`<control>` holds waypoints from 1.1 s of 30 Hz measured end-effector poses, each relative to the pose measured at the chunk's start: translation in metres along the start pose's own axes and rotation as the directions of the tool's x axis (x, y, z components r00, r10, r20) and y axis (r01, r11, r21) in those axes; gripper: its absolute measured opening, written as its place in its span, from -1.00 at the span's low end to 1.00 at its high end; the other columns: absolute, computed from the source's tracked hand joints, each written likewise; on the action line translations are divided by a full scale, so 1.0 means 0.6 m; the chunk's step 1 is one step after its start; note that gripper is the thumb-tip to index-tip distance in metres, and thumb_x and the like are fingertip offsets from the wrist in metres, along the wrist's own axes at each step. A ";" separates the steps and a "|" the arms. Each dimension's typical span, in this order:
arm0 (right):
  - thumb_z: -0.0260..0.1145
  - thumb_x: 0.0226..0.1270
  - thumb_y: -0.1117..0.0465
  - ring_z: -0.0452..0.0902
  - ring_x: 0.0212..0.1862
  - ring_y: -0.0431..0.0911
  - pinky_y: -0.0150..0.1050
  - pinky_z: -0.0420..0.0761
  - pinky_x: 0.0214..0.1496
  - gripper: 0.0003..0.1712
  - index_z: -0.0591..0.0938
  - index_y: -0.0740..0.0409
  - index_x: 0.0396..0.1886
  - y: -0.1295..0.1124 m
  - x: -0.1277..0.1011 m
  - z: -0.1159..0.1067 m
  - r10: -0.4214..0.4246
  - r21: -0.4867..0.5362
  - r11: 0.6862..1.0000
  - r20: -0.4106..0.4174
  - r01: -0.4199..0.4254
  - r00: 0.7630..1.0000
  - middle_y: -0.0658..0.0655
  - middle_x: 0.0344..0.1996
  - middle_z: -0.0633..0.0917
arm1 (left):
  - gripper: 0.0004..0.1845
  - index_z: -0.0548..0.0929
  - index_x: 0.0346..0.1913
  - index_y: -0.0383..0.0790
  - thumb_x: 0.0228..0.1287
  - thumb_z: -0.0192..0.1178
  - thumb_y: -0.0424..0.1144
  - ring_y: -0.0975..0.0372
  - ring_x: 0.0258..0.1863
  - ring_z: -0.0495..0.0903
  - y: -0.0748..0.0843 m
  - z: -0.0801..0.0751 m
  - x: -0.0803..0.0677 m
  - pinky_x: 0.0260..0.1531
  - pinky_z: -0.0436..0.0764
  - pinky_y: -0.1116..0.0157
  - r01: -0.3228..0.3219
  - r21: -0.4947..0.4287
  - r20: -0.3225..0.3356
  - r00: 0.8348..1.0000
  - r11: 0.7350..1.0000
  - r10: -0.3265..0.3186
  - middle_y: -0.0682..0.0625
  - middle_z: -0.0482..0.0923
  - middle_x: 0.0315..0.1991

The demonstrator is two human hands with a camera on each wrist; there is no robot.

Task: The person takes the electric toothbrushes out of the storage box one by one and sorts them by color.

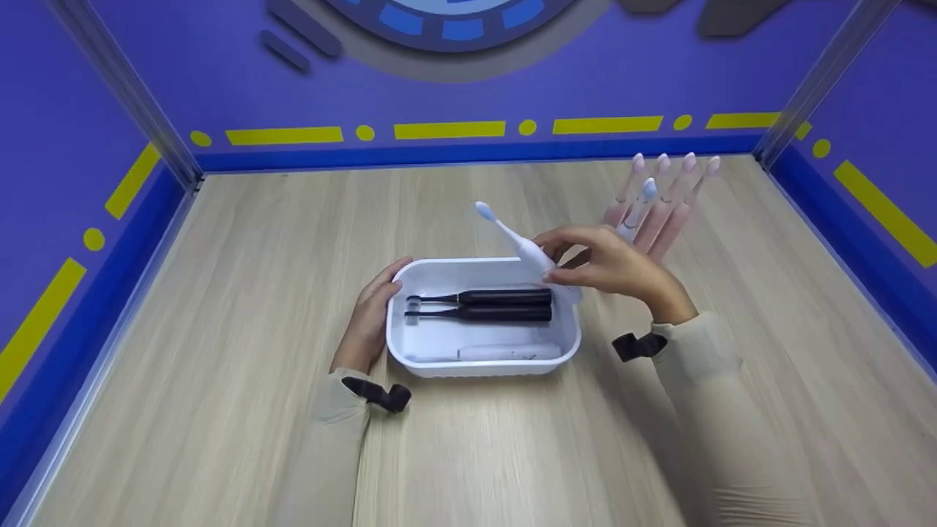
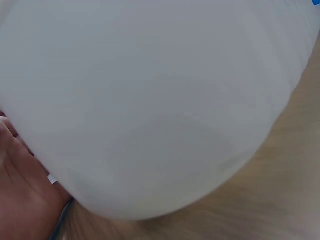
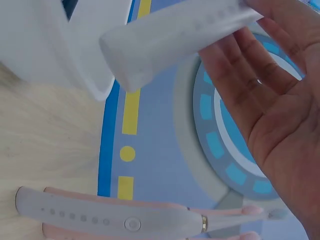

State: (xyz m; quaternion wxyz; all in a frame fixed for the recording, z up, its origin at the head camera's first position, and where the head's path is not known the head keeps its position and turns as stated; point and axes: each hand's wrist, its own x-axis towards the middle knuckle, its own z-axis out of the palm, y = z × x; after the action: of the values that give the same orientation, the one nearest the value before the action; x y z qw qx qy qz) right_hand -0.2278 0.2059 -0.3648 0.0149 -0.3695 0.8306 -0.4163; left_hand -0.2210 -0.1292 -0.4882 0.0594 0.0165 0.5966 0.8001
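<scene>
My right hand [image 1: 615,267] pinches a white electric toothbrush [image 1: 538,258] between thumb and fingers, above the far right corner of a white plastic bin [image 1: 483,370]. Its bluish brush head points up and left; the handle's blunt end [image 3: 130,55] shows in the right wrist view. My left hand [image 1: 366,326] grips the bin's left end, thumb at the rim and palm along the outer wall [image 2: 150,125]. Inside the bin, two black electric toothbrushes [image 1: 505,314] lie side by side, heads leftward. Along the near wall lies another white toothbrush [image 1: 505,352].
Beyond my right hand, several pink electric toothbrushes [image 1: 662,219] stand upright, with a white one [image 1: 648,192] in front of them. Purple panels [image 1: 498,102] wall in the wooden table [image 1: 256,293] at the back and both sides.
</scene>
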 end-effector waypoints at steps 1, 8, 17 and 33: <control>0.46 0.08 0.34 0.60 -0.16 -0.20 -0.24 0.72 -0.15 -0.52 0.63 0.20 0.06 0.001 -0.002 -0.002 -0.002 0.005 1.000 -0.016 0.002 1.000 0.12 -0.21 0.72 | -0.48 0.29 0.40 -0.31 0.39 -0.24 -0.39 0.13 0.44 0.18 0.000 0.000 0.000 0.47 0.11 0.20 -0.001 0.001 0.000 1.000 1.000 0.001 -0.14 0.23 0.44; 0.46 0.03 0.42 0.60 -0.17 -0.27 -0.42 0.67 -0.18 -0.58 0.66 0.26 -0.04 0.009 -0.020 -0.009 -0.016 0.052 0.998 -0.134 0.024 0.991 0.13 -0.23 0.71 | -0.48 0.28 0.40 -0.34 0.39 -0.25 -0.41 0.11 0.44 0.18 0.000 -0.001 0.002 0.48 0.11 0.20 0.000 -0.006 0.000 1.000 1.000 0.000 -0.17 0.23 0.43; 0.46 0.00 0.47 0.64 -0.18 -0.25 -0.38 0.69 -0.15 -0.55 0.64 0.29 -0.03 0.019 -0.043 -0.018 -0.026 0.077 0.996 -0.232 0.045 0.972 0.02 -0.24 0.71 | -0.50 0.31 0.39 -0.31 0.41 -0.23 -0.38 0.11 0.44 0.20 0.001 -0.001 0.000 0.47 0.13 0.19 0.004 -0.002 -0.007 1.000 1.000 -0.004 -0.14 0.25 0.42; 0.41 -0.08 0.63 0.66 -0.21 -0.26 -0.43 0.68 -0.15 -0.52 0.58 0.47 -0.05 0.049 -0.084 -0.025 0.001 0.087 0.996 -0.331 0.029 0.944 -0.11 -0.24 0.68 | -0.50 0.29 0.39 -0.32 0.43 -0.25 -0.39 0.12 0.43 0.20 0.001 0.000 0.000 0.47 0.14 0.18 0.005 -0.012 0.009 1.000 1.000 -0.005 -0.15 0.24 0.43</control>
State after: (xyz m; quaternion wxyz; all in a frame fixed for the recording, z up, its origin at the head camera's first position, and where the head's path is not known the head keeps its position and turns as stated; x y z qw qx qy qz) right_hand -0.2138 0.2586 -0.3897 -0.1109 -0.2992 0.7989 -0.5099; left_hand -0.2212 -0.1295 -0.4875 0.0644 0.0183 0.5915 0.8035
